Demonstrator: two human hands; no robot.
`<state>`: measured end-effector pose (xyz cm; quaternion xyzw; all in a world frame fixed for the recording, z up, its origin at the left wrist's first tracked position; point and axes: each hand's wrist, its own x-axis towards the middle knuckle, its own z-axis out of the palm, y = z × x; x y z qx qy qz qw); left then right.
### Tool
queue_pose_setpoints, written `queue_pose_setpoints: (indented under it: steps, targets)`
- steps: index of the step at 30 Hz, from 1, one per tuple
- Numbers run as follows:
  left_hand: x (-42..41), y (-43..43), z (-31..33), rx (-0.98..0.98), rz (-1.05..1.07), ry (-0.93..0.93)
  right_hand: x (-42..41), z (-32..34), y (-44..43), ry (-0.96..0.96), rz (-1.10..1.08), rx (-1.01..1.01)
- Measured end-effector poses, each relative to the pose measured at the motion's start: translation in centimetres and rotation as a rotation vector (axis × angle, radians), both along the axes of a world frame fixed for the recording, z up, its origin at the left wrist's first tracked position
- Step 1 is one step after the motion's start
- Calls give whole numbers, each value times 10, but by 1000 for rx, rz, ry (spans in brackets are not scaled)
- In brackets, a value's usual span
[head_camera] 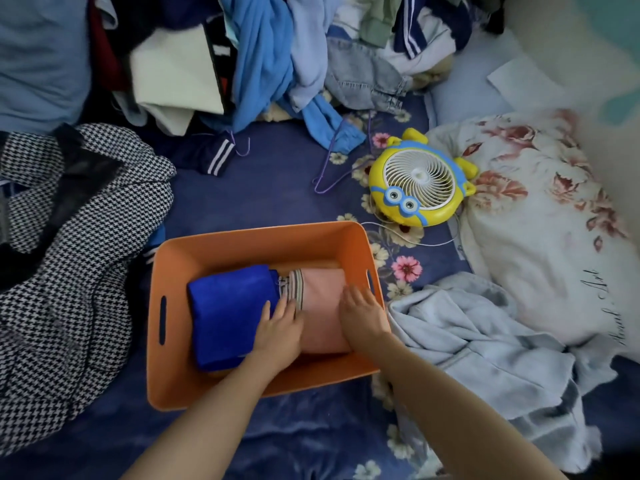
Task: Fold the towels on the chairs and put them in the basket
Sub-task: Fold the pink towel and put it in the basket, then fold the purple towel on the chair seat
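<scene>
An orange plastic basket (pixel 242 244) sits on the dark blue floral bedsheet. Inside it lie a folded blue towel (pixel 225 306) on the left and a folded pink towel (pixel 320 292) with a striped edge on the right. My left hand (pixel 277 330) presses flat where the two towels meet. My right hand (pixel 363 310) presses flat on the pink towel's right side, close to the basket's right wall. Both hands have straight fingers.
A houndstooth garment (pixel 69 271) lies left of the basket. A pale blue fleece (pixel 485 358) lies right of it. A yellow toy fan (pixel 419 178) with its cord, a floral pillow (pixel 547 220), purple hangers (pixel 332 168) and a heap of clothes (pixel 270 64) are behind.
</scene>
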<state>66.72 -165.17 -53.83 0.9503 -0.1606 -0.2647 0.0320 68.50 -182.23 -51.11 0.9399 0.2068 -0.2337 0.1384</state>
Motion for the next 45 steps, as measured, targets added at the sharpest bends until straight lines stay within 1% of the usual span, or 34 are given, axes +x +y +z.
queue_pose_setpoints:
  steps: [2,4,8,10,12,13,15,17,21,24,27,30,34,36,38,39,43,45]
  targets:
    - [-4,7,15,2,48,-31,-7,14,-7,-77,9,52]
    - [-10,13,35,15,76,-54,-13,32,-14,-111,-25,99]
    - [-19,22,76,12,97,-151,-21,78,-26,-193,-77,126]
    - [-18,27,98,7,92,-231,-22,104,-28,-322,-61,159]
    - [-12,31,120,1,96,-314,-18,130,-28,-437,-67,147]
    - [-9,34,133,-2,99,-361,-16,141,-28,-438,-63,141]
    - [-5,41,157,-5,127,-443,-11,158,-26,-376,-71,124]
    - [-4,52,178,4,163,-522,-5,171,-21,-393,-62,122]
    - [-15,80,212,98,277,-653,2,195,1,-458,51,171]
    - [-38,90,225,181,356,-709,-1,210,16,-478,163,207]
    - [-74,88,237,176,454,-797,-8,225,22,-511,246,303]
    - [-120,79,240,159,548,-880,-21,230,21,-496,342,367]
    - [-179,72,241,232,663,-890,-45,233,35,-451,474,442]
    - [-208,71,245,260,763,-903,-59,238,49,-439,568,461]
    - [-240,74,252,309,873,-935,-76,244,71,-438,682,483]
    - [-250,76,256,332,895,-944,-82,248,78,-432,706,489]
    - [-326,85,266,463,1076,-1004,-130,263,131,-418,914,510]
    - [-365,87,269,535,1157,-1002,-158,270,155,-403,1009,545]
